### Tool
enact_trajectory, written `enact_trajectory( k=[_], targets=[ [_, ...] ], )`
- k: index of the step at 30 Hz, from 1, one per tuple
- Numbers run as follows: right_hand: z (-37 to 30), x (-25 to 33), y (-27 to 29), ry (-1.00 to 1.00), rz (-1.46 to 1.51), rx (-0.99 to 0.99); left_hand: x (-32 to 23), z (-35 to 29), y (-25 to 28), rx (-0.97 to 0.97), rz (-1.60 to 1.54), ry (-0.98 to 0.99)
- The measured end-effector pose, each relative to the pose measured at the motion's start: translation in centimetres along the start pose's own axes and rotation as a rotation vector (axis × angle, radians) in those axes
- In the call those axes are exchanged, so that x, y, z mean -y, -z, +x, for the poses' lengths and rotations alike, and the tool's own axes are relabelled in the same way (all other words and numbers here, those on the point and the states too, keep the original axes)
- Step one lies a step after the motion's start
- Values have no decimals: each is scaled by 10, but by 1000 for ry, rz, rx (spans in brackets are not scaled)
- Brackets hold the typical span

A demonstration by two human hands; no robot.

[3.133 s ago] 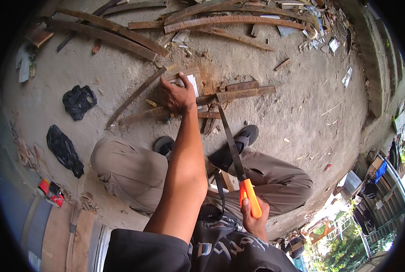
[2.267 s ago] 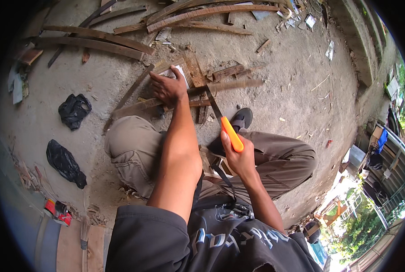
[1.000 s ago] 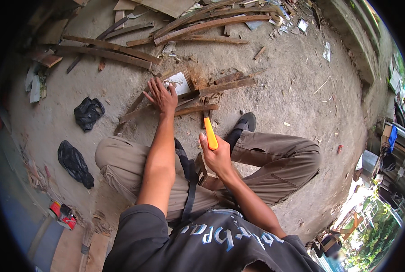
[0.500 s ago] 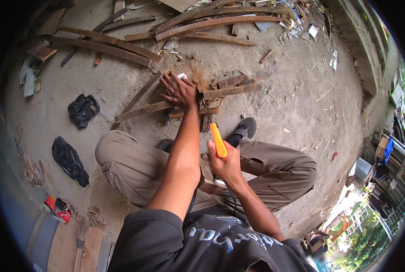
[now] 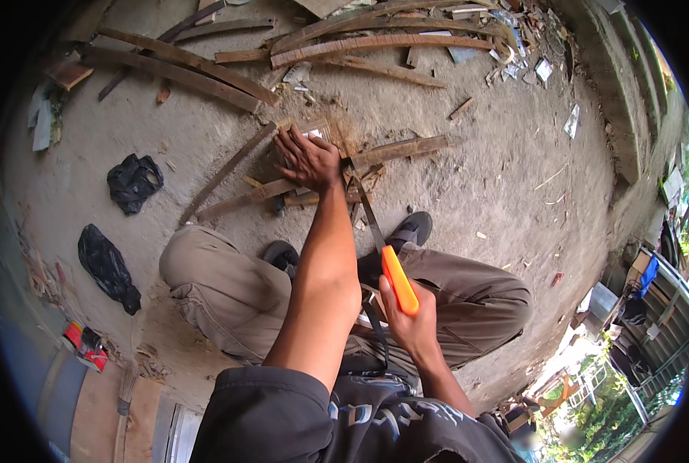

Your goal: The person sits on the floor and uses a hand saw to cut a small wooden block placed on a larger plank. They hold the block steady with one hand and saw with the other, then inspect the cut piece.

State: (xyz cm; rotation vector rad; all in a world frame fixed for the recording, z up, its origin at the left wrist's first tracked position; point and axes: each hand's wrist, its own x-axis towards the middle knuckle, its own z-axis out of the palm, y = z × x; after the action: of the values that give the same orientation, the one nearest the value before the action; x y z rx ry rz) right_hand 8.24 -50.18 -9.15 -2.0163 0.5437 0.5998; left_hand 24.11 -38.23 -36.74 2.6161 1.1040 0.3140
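Note:
My right hand [image 5: 411, 315] is closed around the orange handle of a handsaw [image 5: 400, 279]. The saw's thin dark blade [image 5: 370, 212] points away from me and crosses the wooden strip [image 5: 410, 149] just right of my left hand. With fingers spread, my left hand [image 5: 311, 160] lies flat on the wood there, pressing down. Beneath and beside it are crossed wooden strips, one [image 5: 244, 199] reaching out to the left. A small pale piece shows by the fingertips, partly covered. Brownish sawdust colours the ground just beyond.
Long wooden strips [image 5: 383, 42] lie piled at the far side, with more boards [image 5: 182, 76] at far left. Two black plastic bags [image 5: 135, 184] rest on the left ground. A concrete ledge [image 5: 603, 100] runs along the right. My bent legs [image 5: 468, 301] flank the work.
My right hand has moved back toward me and slightly right with the saw, so more blade shows. The left hand stays pressed on the wood. The view has shifted slightly.

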Motion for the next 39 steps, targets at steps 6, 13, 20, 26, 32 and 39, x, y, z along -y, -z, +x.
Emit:
enact_trajectory(
  k=[6, 13, 20, 26, 32, 39],
  targets=[
    [-22, 2, 12, -18, 64, -42, -1, -6, 1, 44, 21, -13],
    [-18, 9, 2, 25, 27, -17, 2, -3, 8, 82, 24, 1],
    [4, -1, -3, 2, 1, -57, -4, -7, 3, 96, 21, -11],
    [-33, -2, 5, 10, 38, 1, 6, -3, 7, 39, 17, -27],
    [23, -14, -12, 51, 11, -41, 3, -9, 1, 19, 15, -38],
    [-45, -3, 10, 18, 0, -7, 3, -5, 1, 6, -28, -52]
  ],
)
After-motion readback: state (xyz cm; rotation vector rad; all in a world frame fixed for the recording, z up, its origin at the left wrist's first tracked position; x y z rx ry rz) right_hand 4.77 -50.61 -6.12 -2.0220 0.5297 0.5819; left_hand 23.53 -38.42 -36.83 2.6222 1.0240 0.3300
